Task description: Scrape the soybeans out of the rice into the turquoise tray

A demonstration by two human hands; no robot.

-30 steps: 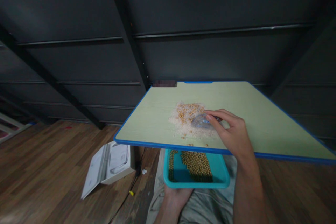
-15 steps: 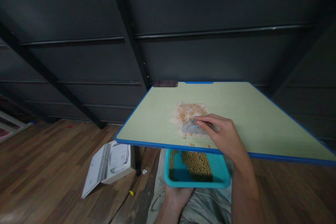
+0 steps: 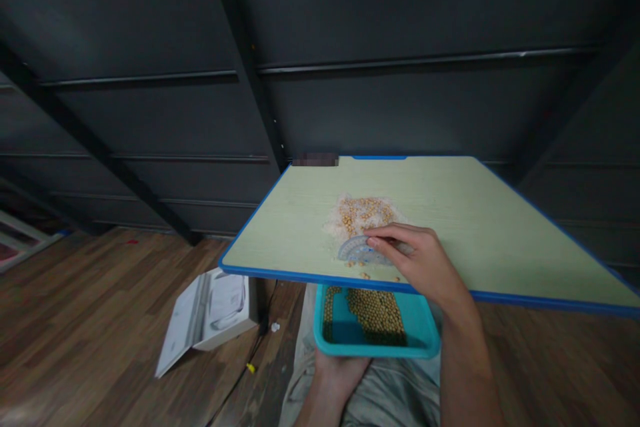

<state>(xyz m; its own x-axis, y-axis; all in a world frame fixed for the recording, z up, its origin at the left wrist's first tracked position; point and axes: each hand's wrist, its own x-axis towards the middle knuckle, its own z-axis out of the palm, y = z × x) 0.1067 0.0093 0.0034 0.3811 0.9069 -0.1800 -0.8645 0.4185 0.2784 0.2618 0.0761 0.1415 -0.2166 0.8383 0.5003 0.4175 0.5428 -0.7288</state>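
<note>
My right hand (image 3: 407, 250) pinches a clear protractor (image 3: 359, 250) between thumb and fingers, just above or on the pale tabletop (image 3: 450, 207). Beyond the protractor lies a pile of soybeans (image 3: 367, 208) mixed with rice grains (image 3: 336, 221). A few loose beans (image 3: 365, 276) rest between the protractor and the near edge. Under that edge, my left hand (image 3: 340, 368) supports a turquoise tray (image 3: 377, 350) from below, its fingers hidden by the tray. Many soybeans (image 3: 377, 317) are heaped in the tray's middle, with a narrower strip along its left side.
The table has a blue rim (image 3: 310, 278). An open white box (image 3: 227, 307) with papers stands on the wooden floor (image 3: 115, 320) at left, beside a black cable (image 3: 257, 343) with a yellow tag. A dark panelled wall (image 3: 410, 107) rises behind the table.
My right hand has moved the protractor a little left and nearer to the table's front edge. A few beans beside it have shifted slightly. My left hand and the tray stay nearly still.
</note>
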